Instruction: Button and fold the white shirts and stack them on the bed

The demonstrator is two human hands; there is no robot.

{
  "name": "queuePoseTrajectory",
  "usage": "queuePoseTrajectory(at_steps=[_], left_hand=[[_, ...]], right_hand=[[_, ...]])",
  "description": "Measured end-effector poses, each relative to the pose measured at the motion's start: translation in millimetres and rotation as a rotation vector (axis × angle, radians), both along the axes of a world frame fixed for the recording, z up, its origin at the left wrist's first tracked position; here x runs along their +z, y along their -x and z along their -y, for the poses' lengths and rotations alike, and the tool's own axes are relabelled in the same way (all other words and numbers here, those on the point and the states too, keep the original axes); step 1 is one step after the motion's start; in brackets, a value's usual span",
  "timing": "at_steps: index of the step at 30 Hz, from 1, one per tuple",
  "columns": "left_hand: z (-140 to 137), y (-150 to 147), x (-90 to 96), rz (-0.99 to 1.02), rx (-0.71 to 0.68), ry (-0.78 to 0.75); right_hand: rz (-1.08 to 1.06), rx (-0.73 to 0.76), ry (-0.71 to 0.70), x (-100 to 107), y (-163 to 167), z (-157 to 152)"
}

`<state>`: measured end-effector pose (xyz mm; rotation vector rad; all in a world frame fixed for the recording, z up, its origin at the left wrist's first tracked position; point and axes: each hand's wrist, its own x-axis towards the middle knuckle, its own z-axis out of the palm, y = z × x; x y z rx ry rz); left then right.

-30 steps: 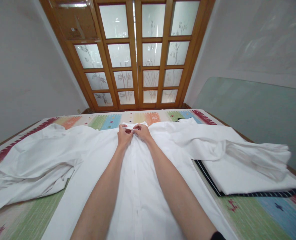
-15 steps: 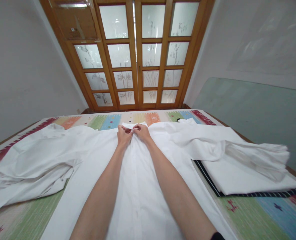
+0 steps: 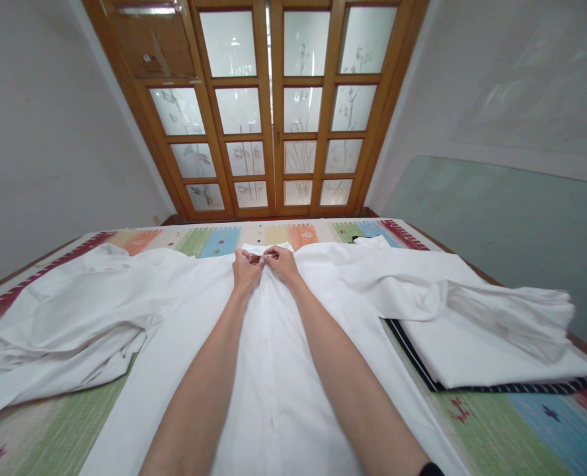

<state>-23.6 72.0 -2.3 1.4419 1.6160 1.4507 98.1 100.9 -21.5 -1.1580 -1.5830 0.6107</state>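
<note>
A white long-sleeved shirt (image 3: 194, 317) lies spread front side up, its sleeves stretched out to both sides and its button strip running down the middle. At the collar (image 3: 251, 248), my left hand (image 3: 247, 268) pinches the fabric between thumb and fingers. My right hand (image 3: 280, 262) meets it there, also pinching the collar edge, with the fingertips of both almost touching. Whether a button sits between them is too small to make out. The right sleeve lies partly over a folded white garment (image 3: 476, 357).
A multicoloured patterned cloth (image 3: 492, 423) covers the surface beneath. Under the folded garment shows a black striped fabric (image 3: 422, 370). Wooden doors with glass panes (image 3: 273, 139) stand beyond the far edge. A pale green glass panel (image 3: 511, 218) leans at the right wall.
Almost nothing differs. Both hands keep their pinch at the collar, and the view has shifted very slightly.
</note>
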Motion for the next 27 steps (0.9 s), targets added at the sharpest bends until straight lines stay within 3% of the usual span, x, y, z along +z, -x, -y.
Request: queuePoseTrajectory(at_steps=[13,24,27], left_hand=[[-11.7,5.6,-12.1,0.234,-0.087,0.045],[-14.4,5.3,-14.9,0.255,-0.108,-0.029],[-17.0,7.5,-15.4,0.184,-0.088,-0.031]], right_hand=[[0.059,-0.003,-0.045,2.0,0.0,1.6],[-0.071,0.039,-0.011,2.7,0.3,0.9],[-0.075,0.049,-0.003,2.0,0.0,-0.3]])
